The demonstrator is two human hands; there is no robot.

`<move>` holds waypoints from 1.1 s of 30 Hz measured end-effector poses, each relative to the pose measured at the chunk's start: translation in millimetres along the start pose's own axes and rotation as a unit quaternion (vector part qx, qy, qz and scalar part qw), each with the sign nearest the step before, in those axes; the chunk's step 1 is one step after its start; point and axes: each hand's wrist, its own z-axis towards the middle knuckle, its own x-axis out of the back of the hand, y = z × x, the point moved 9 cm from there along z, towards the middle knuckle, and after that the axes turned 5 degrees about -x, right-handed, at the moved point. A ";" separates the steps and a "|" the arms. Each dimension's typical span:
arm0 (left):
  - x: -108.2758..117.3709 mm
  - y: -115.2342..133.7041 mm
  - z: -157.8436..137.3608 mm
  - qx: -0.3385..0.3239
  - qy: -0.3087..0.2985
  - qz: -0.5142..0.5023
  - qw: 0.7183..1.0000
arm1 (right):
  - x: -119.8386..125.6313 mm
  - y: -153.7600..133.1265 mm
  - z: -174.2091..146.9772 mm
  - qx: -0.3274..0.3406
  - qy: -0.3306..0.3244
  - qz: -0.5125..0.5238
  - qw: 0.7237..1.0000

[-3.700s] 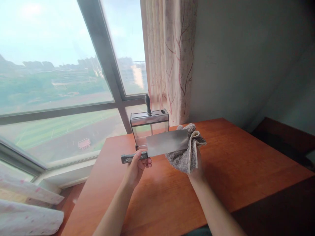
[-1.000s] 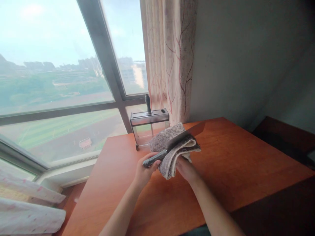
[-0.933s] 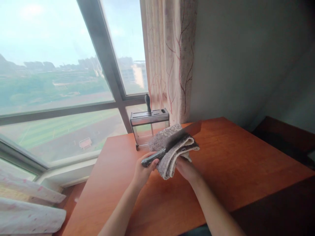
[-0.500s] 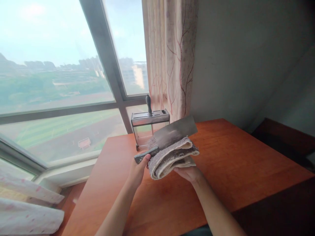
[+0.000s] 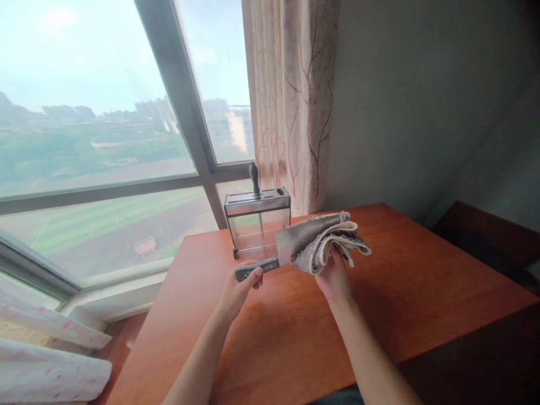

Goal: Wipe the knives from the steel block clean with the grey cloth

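Black-handled cleaver (image 5: 287,244), grey cloth (image 5: 324,247), slotted holder (image 5: 258,203)

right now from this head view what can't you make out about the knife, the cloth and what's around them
In the head view:
Knife: blade's far end, covered by the cloth.
Right hand: some fingers, behind the cloth.
Clear-sided holder: lower right corner, behind the knife.
Pale curtain: cut off by the picture's left edge.

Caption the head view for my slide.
Over a reddish-brown table by a window, the left hand grips a cleaver by its handle while the right hand holds a cloth against the blade.
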 end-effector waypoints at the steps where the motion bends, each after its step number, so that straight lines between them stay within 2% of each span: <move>1: -0.4 -0.4 0.1 0.004 -0.001 -0.001 1.000 | 2.2 -1.3 0.5 0.002 0.009 0.004 1.000; 4: -0.2 -2.1 0.3 0.008 0.001 -0.008 1.000 | 1.8 0.4 -0.3 0.010 0.005 -0.004 1.000; 10: -11.4 -12.7 -2.2 0.027 0.001 -0.039 0.999 | -16.7 26.3 -10.7 0.000 -0.063 -0.076 0.995; 13: -21.5 -7.5 -2.1 0.003 0.010 -0.082 0.997 | -26.7 41.2 -18.4 -0.021 -0.098 -0.088 0.991; 17: -22.0 2.5 0.3 -0.031 0.046 -0.116 0.992 | -31.9 52.3 -24.3 -0.044 -0.119 -0.093 0.988; 20: -19.7 -2.0 1.3 -0.010 0.056 -0.126 0.990 | -32.4 53.4 -24.1 -0.039 -0.115 -0.100 0.988; 23: -22.3 -13.6 -1.8 0.033 0.064 -0.184 0.980 | -38.4 53.5 -23.2 -0.032 -0.119 -0.090 0.988; 25: -32.3 -17.2 -5.5 0.044 0.045 -0.242 0.968 | -44.7 53.3 -23.2 -0.022 -0.126 -0.073 0.989; 27: -50.6 -17.4 -9.6 0.049 -0.007 -0.274 0.960 | -49.1 54.5 -23.8 -0.013 -0.126 -0.060 0.990; 30: -79.7 -19.7 -14.1 0.064 -0.087 -0.272 0.956 | -49.6 68.7 -26.2 -0.045 -0.110 -0.074 0.990; 31: -83.5 -20.8 -12.8 0.063 -0.084 -0.276 0.956 | -49.3 74.9 -27.9 -0.058 -0.106 -0.082 0.989; 33: -80.0 -21.6 -6.1 0.045 -0.031 -0.303 0.952 | -50.4 84.8 -32.4 -0.070 -0.110 -0.093 0.987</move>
